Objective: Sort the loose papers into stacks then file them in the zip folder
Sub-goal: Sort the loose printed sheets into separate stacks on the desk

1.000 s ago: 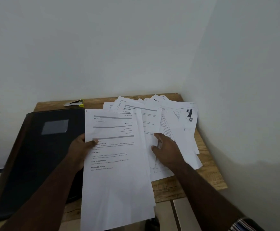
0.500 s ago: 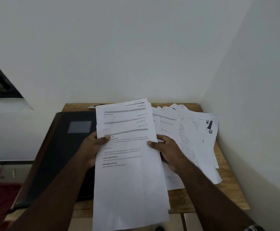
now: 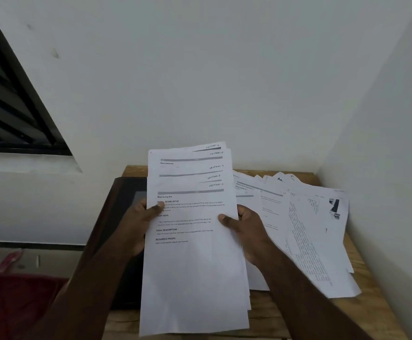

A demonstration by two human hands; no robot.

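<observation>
Loose papers (image 3: 305,231) fanned along the table's (image 3: 371,312) right edge. Gathered bundle (image 3: 192,241) now lifted off, pinched at both side edges by left hand (image 3: 141,217) and right hand (image 3: 246,229). Ready for squaring. Zip folder (image 3: 124,200) closed, at the left edge.

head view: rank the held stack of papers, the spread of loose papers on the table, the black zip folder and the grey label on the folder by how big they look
1. held stack of papers, though it is nearest the camera
2. spread of loose papers, similar, order unsure
3. black zip folder, mostly hidden
4. grey label, partly covered
</observation>
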